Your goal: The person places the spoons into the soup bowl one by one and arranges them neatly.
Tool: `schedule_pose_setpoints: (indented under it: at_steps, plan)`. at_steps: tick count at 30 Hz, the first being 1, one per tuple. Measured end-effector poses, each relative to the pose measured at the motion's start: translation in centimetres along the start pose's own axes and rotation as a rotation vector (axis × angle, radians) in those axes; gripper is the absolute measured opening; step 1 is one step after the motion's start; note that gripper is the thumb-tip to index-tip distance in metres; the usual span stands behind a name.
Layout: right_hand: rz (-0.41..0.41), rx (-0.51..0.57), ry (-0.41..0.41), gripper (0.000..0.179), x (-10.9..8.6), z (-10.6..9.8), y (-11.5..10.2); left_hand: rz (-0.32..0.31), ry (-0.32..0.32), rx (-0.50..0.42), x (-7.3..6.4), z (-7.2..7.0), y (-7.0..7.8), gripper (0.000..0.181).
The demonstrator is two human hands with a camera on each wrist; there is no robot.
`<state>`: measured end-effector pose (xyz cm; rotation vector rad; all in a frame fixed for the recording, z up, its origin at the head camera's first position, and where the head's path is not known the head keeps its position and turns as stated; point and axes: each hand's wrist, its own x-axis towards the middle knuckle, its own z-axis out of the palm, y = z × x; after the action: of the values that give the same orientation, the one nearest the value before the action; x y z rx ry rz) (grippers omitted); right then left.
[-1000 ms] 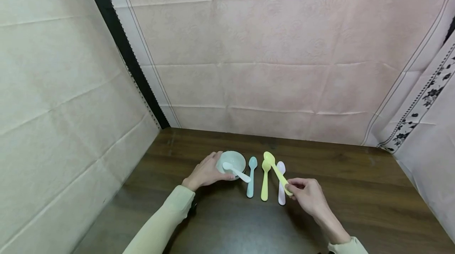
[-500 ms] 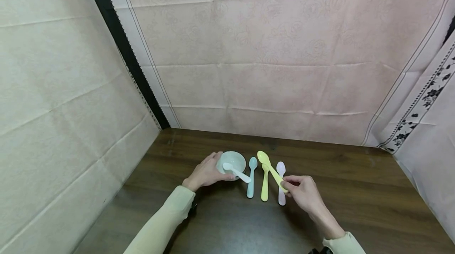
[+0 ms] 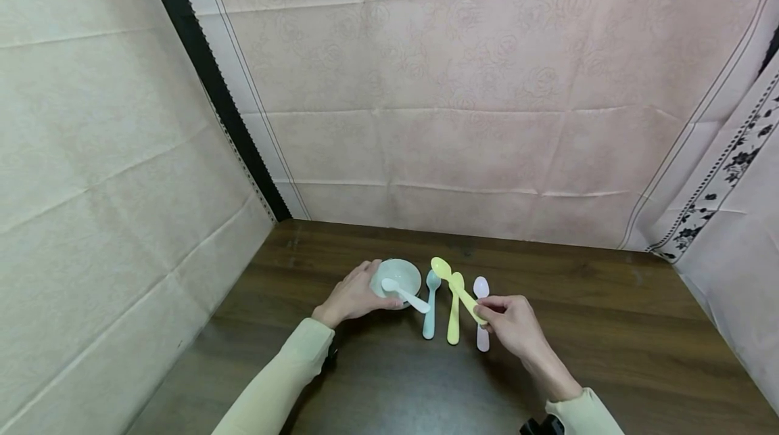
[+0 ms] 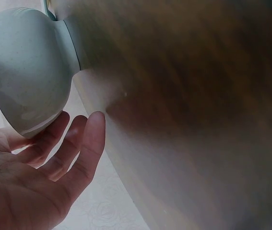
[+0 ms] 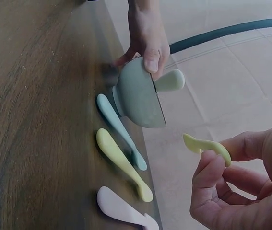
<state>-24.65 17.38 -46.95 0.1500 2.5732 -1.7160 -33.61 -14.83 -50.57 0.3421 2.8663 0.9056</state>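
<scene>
My left hand (image 3: 354, 294) holds a small grey-green bowl (image 3: 397, 270), its thumb on the rim in the right wrist view and its fingers against the bowl's side. A pale spoon (image 3: 415, 302) leans in the bowl, its handle sticking out over the rim. My right hand (image 3: 516, 328) pinches a yellow spoon (image 5: 207, 145) by its handle end, raised off the table with its head toward the bowl. In the head view it crosses over a second yellow spoon (image 3: 453, 325). Beside that one lie a blue spoon (image 3: 429, 320) and a lilac spoon (image 3: 481, 288).
The spoons lie in a row to the right of the bowl on a dark wooden table (image 3: 389, 381). Pale cloth (image 3: 462, 117) hangs along the table's back edge, with more cloth at both sides.
My right hand has moved left with the yellow spoon, whose head has gone from above the second yellow spoon to near the blue spoon's head. The left hand and bowl stay put.
</scene>
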Motion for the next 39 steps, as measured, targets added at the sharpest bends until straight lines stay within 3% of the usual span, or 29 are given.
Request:
schedule_pose_setpoints:
  at_steps: [39]
  plan:
    - [-0.005,0.023,-0.088,0.017,1.5,1.5,-1.5,0.001,-0.010,-0.013,0.1,0.0,0.0,0.116]
